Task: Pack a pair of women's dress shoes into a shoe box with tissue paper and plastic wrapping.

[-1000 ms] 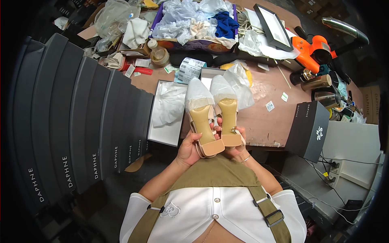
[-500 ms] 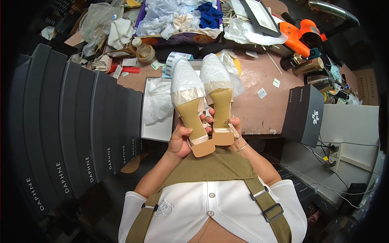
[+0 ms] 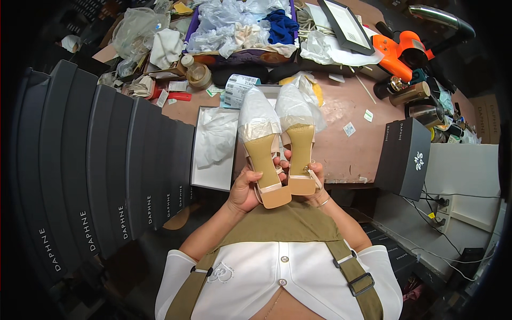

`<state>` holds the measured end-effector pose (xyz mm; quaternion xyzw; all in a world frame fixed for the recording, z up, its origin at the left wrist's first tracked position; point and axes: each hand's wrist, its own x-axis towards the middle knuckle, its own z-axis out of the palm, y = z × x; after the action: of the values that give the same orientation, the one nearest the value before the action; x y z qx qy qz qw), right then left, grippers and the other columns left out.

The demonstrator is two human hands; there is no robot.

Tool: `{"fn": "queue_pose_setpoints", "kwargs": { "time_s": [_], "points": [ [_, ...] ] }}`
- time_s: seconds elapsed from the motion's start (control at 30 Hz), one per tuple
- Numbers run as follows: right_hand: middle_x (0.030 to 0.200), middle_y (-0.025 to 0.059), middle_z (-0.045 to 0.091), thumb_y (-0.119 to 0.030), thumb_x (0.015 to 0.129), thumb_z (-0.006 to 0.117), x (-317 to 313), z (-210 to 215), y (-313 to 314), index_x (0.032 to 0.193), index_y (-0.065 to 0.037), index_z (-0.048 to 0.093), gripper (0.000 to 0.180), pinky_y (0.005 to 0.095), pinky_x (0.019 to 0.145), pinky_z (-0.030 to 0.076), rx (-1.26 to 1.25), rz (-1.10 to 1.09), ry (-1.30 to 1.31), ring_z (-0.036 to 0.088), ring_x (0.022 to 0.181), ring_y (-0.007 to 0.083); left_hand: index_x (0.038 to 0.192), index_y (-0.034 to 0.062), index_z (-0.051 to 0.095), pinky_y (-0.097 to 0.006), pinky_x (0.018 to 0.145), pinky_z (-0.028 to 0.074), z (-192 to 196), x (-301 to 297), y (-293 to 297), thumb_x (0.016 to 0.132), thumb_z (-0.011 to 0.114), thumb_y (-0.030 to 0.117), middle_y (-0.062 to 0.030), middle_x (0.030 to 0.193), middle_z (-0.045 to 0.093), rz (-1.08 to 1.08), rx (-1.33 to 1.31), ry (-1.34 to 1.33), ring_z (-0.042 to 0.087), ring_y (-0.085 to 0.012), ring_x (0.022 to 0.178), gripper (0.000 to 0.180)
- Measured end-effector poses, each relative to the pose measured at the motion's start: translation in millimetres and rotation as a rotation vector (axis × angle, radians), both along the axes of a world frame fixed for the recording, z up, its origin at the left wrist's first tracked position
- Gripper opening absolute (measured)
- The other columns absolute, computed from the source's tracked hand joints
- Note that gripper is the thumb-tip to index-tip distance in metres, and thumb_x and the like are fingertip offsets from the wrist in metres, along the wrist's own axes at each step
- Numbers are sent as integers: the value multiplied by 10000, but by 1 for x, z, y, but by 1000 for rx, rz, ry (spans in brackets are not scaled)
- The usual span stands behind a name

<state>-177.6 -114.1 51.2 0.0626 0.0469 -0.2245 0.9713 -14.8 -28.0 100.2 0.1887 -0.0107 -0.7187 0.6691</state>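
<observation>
A pair of block-heeled shoes is held up before me, tan soles facing me, toes pointing away and wrapped in white paper. My left hand is closed around the left shoe, thumb on its sole near the heel. The right shoe is gripped at its heel end by my right hand, beside a thin pale strap. Some fingertips of both hands show between the shoes; the uppers are mostly hidden. An open shoebox part with crumpled white tissue paper lies left of the shoes.
Dark shoeboxes stand in a row at my left. Another dark box sits at the table's right edge. A purple-edged bin of plastic bags, an orange tool, and a bottle are at the back.
The whole view has shifted slightly, so the scene sits a little further right and lower. Both hands keep the same hold on the shoes.
</observation>
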Motion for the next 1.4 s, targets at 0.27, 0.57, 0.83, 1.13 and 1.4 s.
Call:
{"fn": "queue_pose_setpoints", "kwargs": {
  "time_s": [0.27, 0.57, 0.83, 1.13, 1.4],
  "points": [
    [1149, 183, 519, -229, 754, 643, -2, 9, -10, 1325, 28, 405, 670, 439, 915, 497, -79, -62, 93, 544, 1031, 267, 1301, 1, 382, -437, 914, 511, 6, 5, -2, 759, 557, 55, -178, 1177, 534, 80, 130, -140, 583, -316, 1028, 572],
    [1151, 173, 527, -131, 779, 596, -122, 34, -95, 1300, 13, 399, 575, 277, 648, 527, -634, -458, 819, 562, 798, 163, 1200, -30, 503, -387, 775, 486, -32, 93, 1, 819, 660, 142, -152, 1037, 614, 71, 147, -2510, 617, -302, 859, 447],
    [1156, 136, 550, -132, 756, 659, -110, 9, -73, 1287, 32, 432, 601, 252, 650, 507, -721, -370, 1044, 570, 818, 133, 680, -17, 617, -349, 573, 484, -54, -4, -241, 866, 598, 335, -164, 604, 611, -469, 196, -2359, 620, -279, 590, 398],
    [1031, 237, 602, -215, 746, 665, -168, 79, -91, 1237, 120, 417, 644, 265, 570, 564, -684, 12, 566, 638, 708, 184, 762, -7, 605, -252, 533, 441, -52, 30, -159, 752, 624, 107, -44, 637, 594, 15, 285, -1555, 540, -107, 553, 116],
    [990, 131, 619, -199, 850, 589, -99, 95, -63, 1211, 39, 481, 445, 236, 631, 504, -875, 269, 633, 601, 725, 128, 997, -15, 618, -212, 651, 432, 22, -31, -60, 875, 606, 102, -31, 821, 604, 290, -81, -1634, 516, -61, 730, 170]
  ]
}}
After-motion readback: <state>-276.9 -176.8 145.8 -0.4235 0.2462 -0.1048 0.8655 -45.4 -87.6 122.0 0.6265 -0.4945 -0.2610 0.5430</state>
